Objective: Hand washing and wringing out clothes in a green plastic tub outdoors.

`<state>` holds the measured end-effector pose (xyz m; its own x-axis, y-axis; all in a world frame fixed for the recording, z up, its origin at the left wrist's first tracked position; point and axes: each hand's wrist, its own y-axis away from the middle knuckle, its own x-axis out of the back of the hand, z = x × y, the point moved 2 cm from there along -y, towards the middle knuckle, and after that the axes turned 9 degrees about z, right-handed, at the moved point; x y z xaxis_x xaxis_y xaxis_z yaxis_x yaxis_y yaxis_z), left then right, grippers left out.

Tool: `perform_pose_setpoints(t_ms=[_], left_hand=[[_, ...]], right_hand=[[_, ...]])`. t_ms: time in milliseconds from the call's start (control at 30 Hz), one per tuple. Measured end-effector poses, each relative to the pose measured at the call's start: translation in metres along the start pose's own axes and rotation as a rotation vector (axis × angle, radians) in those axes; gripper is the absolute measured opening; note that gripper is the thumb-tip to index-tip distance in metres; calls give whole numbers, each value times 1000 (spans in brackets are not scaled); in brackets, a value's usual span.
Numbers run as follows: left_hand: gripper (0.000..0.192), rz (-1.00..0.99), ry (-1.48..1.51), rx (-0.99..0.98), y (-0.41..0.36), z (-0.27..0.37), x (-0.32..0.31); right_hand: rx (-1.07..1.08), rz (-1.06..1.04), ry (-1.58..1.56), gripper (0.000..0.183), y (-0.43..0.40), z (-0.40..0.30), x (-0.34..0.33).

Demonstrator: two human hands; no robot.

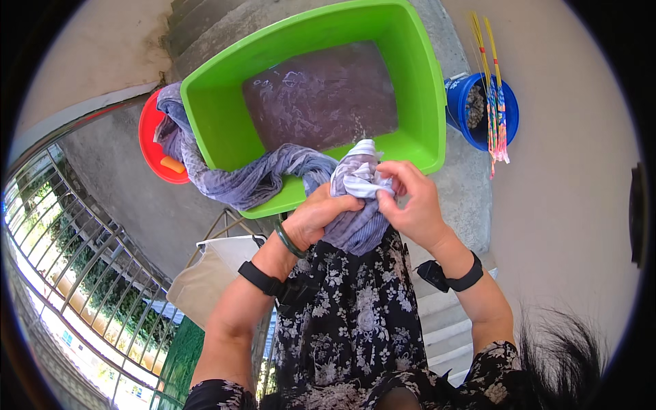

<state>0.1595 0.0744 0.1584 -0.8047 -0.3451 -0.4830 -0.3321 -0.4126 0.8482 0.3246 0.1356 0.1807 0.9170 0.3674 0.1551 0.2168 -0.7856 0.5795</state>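
Observation:
A bunched end of a wet-looking grey-blue striped cloth (259, 171) is gripped in my left hand (320, 212), over the near rim of a green plastic tub (415, 97). My right hand (415, 205) pinches a pale fold of the same bunch between thumb and fingers. From there the cloth runs left over the tub's edge to a red basin (148, 138). Murky water (323, 97) with some foam lies in the tub. An orange object (172, 164), perhaps a bar of soap, sits in the basin.
Right of the tub stands a blue bucket (456, 102) with striped sticks and colourful strips across its top. A beige fabric seat (210, 271) is near my left forearm. Metal railings (87, 266) run along the left; concrete steps (446, 338) lie below right, beside a wall (558, 179).

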Motion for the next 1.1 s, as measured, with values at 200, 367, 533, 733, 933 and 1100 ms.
perform_pose_setpoints(t_ms=[200,367,533,733,933,1100], left_hand=[[37,72,-22,-13,3,5,-7],[38,54,-10,-46,-1,-1,1],[48,-12,-51,-74,-1,-4,-1],[58,-44,-133,-165,8,4,-5],[69,-76,-187,-321,14,14,-19],[71,52,-124,-391,28,3,-12]], right_hand=[[1186,-102,785,32,6,-27,-15],[1096,-80,883,23,2,-27,-16],[851,-118,872,14,-9,-6,0],[88,-259,83,10,5,-11,15],[-403,-77,-901,13,33,8,13],[113,121,-33,47,42,13,23]])
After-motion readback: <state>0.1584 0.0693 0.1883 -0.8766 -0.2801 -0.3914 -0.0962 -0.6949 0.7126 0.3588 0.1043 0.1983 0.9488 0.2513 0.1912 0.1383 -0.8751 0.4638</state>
